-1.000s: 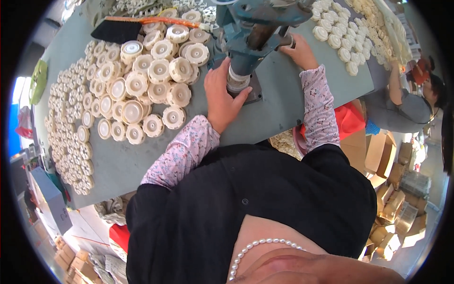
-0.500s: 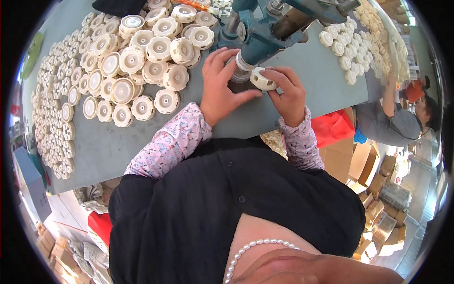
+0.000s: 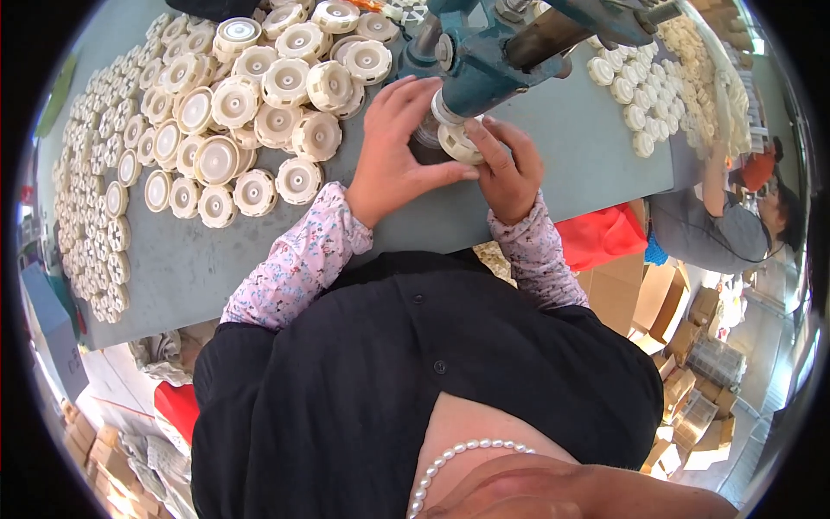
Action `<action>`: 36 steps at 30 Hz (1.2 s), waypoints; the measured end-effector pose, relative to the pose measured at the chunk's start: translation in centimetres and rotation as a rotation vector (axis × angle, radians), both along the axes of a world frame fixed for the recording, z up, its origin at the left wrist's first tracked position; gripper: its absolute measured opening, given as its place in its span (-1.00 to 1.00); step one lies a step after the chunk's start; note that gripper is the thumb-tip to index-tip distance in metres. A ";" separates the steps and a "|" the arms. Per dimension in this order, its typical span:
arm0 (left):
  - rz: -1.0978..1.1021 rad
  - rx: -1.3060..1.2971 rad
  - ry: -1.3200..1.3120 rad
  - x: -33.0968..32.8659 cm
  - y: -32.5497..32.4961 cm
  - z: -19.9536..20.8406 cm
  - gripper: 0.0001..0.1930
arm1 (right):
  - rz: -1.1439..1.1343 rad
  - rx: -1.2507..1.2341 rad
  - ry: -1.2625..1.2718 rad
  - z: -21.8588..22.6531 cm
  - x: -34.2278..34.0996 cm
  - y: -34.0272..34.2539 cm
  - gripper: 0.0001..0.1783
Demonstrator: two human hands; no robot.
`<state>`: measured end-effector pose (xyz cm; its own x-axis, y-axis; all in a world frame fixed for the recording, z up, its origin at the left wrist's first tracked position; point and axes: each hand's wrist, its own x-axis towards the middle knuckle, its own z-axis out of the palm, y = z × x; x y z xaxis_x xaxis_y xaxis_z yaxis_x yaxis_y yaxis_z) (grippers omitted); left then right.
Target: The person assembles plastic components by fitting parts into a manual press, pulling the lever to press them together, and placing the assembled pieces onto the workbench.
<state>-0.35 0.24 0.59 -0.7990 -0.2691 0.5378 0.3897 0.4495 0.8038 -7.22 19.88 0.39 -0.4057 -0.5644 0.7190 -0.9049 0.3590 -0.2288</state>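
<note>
A cream ridged plastic cap (image 3: pixel 458 144) sits under the nose of a teal hand press (image 3: pixel 484 65) on the grey table (image 3: pixel 199 268). My right hand (image 3: pixel 510 169) pinches the cap from the right, fingers curled on its rim. My left hand (image 3: pixel 393 156) rests against the press head, thumb stretched toward the cap and touching its left side. Both sleeves are pink floral. The part below the press nose is partly hidden by my fingers.
Several cream round caps (image 3: pixel 259 86) lie in a heap left of the press, with rows of smaller ones (image 3: pixel 95 208) toward the table's left edge. More small caps (image 3: pixel 644 95) lie at the right. A seated person (image 3: pixel 726 229) works beyond the right edge. Cardboard boxes (image 3: pixel 683 320) stand on the floor.
My right hand came in from the far right side of the press to the cap under its nose. My left hand stayed at the press head. The view shifted slightly.
</note>
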 end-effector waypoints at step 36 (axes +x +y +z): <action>-0.554 -0.208 -0.167 -4.9 -6.0 -1.7 -0.23 | -0.142 -0.708 -0.470 6.5 -6.0 3.2 -0.62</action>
<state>-5.21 -5.79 -1.10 -0.8682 0.3073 0.3897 0.4863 0.3702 0.7915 -13.20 23.06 6.93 -0.7822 0.0324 0.6221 -0.6174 0.0932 -0.7811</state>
